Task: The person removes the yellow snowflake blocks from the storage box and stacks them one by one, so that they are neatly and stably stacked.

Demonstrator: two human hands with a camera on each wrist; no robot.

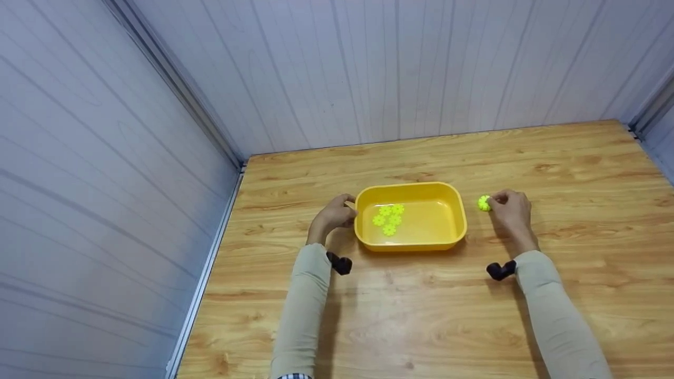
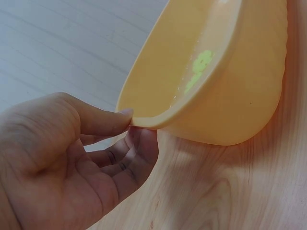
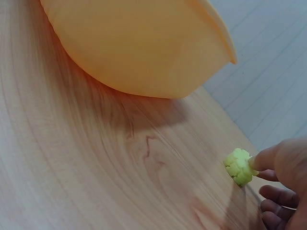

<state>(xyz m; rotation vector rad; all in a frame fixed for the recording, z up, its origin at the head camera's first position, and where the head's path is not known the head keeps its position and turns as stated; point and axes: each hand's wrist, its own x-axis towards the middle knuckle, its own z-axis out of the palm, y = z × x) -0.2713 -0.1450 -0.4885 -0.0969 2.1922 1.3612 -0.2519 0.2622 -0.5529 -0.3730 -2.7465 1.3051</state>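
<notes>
A yellow tub (image 1: 410,246) stands on the wooden table, with several bright yellow-green flower-shaped pieces (image 1: 389,230) lying flat in its left half. My left hand (image 1: 335,215) pinches the tub's left rim between thumb and fingers; the left wrist view shows the thumb on top of the rim (image 2: 156,121). To the right of the tub, apart from it, my right hand (image 1: 512,211) holds a small stack of yellow-green flower pieces (image 1: 484,203) between thumb and finger. In the right wrist view this stack (image 3: 238,166) is tilted at or just over the table; contact cannot be told.
Bare wooden tabletop (image 1: 410,316) surrounds the tub. A pale panelled wall (image 1: 368,73) rises behind the table, and another (image 1: 105,184) runs along its left side. Black wrist-worn devices (image 1: 341,263) sit at both sleeves.
</notes>
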